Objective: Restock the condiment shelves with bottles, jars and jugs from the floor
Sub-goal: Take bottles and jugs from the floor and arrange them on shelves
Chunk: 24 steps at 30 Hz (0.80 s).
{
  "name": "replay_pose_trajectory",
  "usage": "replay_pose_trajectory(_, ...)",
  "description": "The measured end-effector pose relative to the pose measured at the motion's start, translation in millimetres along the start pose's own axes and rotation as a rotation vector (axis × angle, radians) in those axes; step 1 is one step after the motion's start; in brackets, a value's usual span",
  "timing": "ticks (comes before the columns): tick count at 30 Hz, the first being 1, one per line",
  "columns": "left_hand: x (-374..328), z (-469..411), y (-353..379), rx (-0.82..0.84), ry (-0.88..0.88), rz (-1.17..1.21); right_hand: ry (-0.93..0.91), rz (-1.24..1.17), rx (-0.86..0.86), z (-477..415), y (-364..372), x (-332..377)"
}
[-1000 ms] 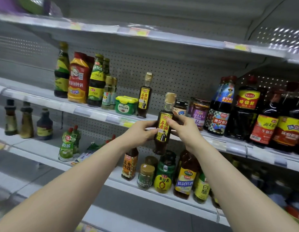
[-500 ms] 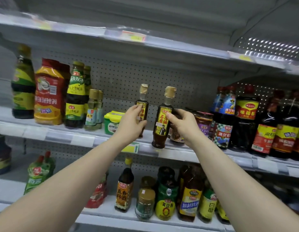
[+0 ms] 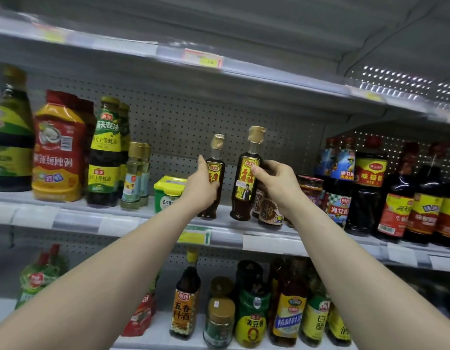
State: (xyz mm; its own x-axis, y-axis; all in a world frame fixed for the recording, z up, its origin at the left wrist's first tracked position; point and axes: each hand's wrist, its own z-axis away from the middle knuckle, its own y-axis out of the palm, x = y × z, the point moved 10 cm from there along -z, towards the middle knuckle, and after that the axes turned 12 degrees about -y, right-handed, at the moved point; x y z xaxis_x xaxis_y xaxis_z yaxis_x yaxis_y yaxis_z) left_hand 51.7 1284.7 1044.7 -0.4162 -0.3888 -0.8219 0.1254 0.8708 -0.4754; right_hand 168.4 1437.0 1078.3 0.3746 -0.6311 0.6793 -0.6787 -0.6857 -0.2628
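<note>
Two matching dark sesame-oil bottles with gold caps and yellow-red labels stand side by side on the middle shelf (image 3: 133,224). My left hand (image 3: 201,188) grips the left bottle (image 3: 215,170) around its body. My right hand (image 3: 276,185) holds the right bottle (image 3: 246,183), thumb on its label and fingers wrapped behind; its base rests on the shelf near the front edge. Both arms reach up from below.
Left of the two bottles sit a green-lidded tub (image 3: 168,193), small pale bottles (image 3: 135,178), oyster-sauce bottles (image 3: 106,152) and a red-orange jug (image 3: 58,147). Jars (image 3: 311,189) and large soy-sauce bottles (image 3: 367,188) crowd the right. More bottles (image 3: 289,304) fill the shelf below.
The right-hand bottle came up from in front of the shelf and now stands on it. My left hand let go of it, moved left and took hold of the neighbouring bottle.
</note>
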Motion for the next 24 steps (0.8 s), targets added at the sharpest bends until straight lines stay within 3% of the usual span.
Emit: replay_pose_trajectory(24,24.0,-23.4,54.6,0.201,-0.007,0.099,-0.011,-0.013,0.061,-15.6,30.7,-19.2)
